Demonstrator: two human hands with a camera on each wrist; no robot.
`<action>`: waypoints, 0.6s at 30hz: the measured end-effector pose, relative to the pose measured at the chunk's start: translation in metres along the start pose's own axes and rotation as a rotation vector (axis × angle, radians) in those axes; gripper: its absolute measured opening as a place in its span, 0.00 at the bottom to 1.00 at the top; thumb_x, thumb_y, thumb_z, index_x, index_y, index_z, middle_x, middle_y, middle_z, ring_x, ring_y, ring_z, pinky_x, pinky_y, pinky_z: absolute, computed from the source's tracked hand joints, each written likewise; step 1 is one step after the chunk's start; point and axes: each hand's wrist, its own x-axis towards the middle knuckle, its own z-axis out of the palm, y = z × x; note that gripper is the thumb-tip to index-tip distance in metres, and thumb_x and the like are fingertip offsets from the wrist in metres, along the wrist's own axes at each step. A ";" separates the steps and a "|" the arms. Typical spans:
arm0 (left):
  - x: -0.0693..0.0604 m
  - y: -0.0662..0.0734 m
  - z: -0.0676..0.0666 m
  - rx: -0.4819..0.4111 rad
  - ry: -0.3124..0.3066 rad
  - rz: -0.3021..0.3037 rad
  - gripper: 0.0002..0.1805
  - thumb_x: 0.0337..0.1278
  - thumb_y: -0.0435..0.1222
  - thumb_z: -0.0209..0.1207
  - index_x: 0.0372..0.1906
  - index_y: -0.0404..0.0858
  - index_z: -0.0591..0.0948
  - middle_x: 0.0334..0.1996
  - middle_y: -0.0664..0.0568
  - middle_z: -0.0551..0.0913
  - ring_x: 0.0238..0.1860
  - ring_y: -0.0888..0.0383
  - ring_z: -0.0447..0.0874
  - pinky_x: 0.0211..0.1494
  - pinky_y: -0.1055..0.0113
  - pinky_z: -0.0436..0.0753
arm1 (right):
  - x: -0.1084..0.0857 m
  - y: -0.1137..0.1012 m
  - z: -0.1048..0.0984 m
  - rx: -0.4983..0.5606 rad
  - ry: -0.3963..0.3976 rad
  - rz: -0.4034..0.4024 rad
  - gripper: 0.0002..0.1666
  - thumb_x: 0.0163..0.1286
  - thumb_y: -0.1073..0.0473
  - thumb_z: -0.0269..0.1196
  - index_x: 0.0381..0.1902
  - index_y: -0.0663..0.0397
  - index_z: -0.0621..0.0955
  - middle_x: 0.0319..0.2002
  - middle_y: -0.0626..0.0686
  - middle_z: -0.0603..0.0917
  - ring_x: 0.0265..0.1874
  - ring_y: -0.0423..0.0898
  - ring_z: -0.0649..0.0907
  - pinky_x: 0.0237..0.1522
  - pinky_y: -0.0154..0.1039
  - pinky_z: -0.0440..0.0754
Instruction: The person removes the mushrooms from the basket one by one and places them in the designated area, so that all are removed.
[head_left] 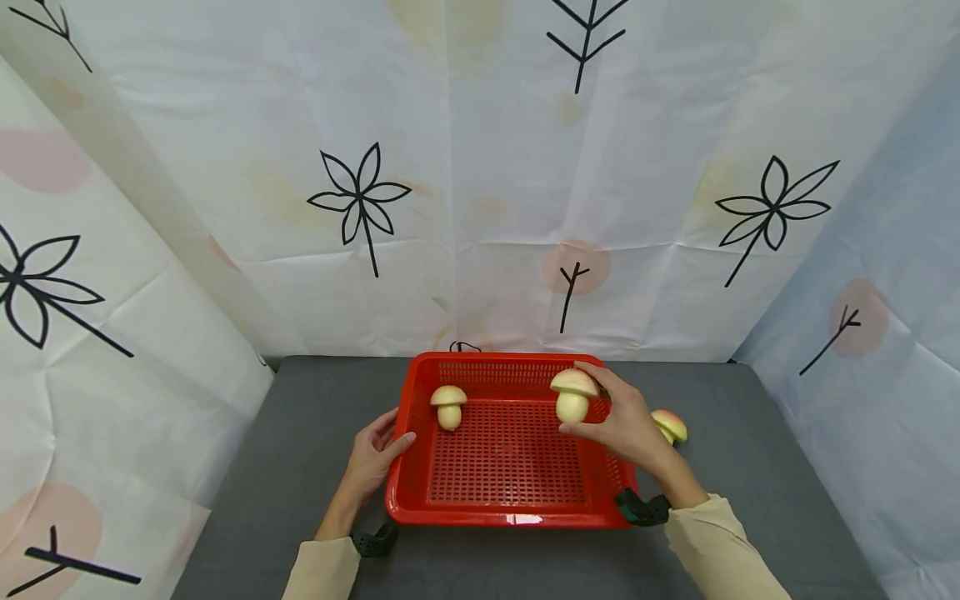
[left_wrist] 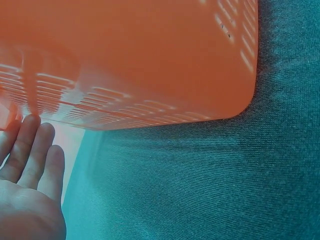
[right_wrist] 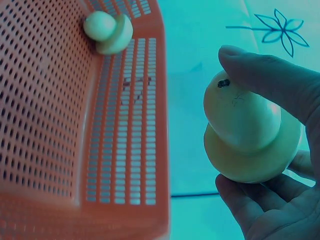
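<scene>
A red basket (head_left: 506, 510) stands on the grey table, a toy mushroom (head_left: 449, 407) upright in its left part. My left hand (head_left: 369, 460) rests against the basket's left side, thumb at the rim; in the left wrist view the straight fingers of this hand (left_wrist: 32, 175) touch the orange-looking outer wall (left_wrist: 150, 65). Thumb and fingers of my right hand (head_left: 626, 421) grip a second mushroom (head_left: 573, 397) over the basket's right part. The right wrist view shows that mushroom (right_wrist: 245, 125) held by its stem end and cap in the hand (right_wrist: 280, 195), beside the basket wall (right_wrist: 162, 125).
Another mushroom (head_left: 670, 426), with a reddish cap, lies on the table (head_left: 720, 500) just right of the basket, partly behind my right hand. White cloth (head_left: 480, 167) with leaf drawings hangs behind the table and at both sides.
</scene>
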 end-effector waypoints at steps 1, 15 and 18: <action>0.000 0.000 0.000 -0.001 -0.001 -0.002 0.33 0.67 0.28 0.62 0.74 0.30 0.64 0.69 0.31 0.70 0.66 0.34 0.73 0.59 0.49 0.80 | -0.002 0.002 -0.003 0.006 0.005 0.002 0.54 0.49 0.58 0.83 0.72 0.59 0.70 0.60 0.58 0.80 0.58 0.57 0.81 0.55 0.58 0.82; 0.001 -0.001 0.000 0.004 -0.001 -0.005 0.33 0.67 0.28 0.62 0.73 0.29 0.65 0.69 0.31 0.70 0.66 0.32 0.72 0.59 0.50 0.81 | -0.030 0.032 -0.033 -0.051 0.066 0.103 0.54 0.54 0.57 0.81 0.74 0.62 0.67 0.64 0.64 0.75 0.61 0.63 0.78 0.51 0.50 0.85; 0.001 -0.002 0.000 0.010 -0.005 -0.002 0.33 0.68 0.28 0.62 0.73 0.29 0.65 0.68 0.31 0.70 0.66 0.32 0.72 0.59 0.52 0.81 | -0.037 0.040 -0.042 -0.036 0.077 0.137 0.54 0.56 0.57 0.80 0.75 0.62 0.65 0.65 0.65 0.74 0.60 0.63 0.78 0.41 0.37 0.85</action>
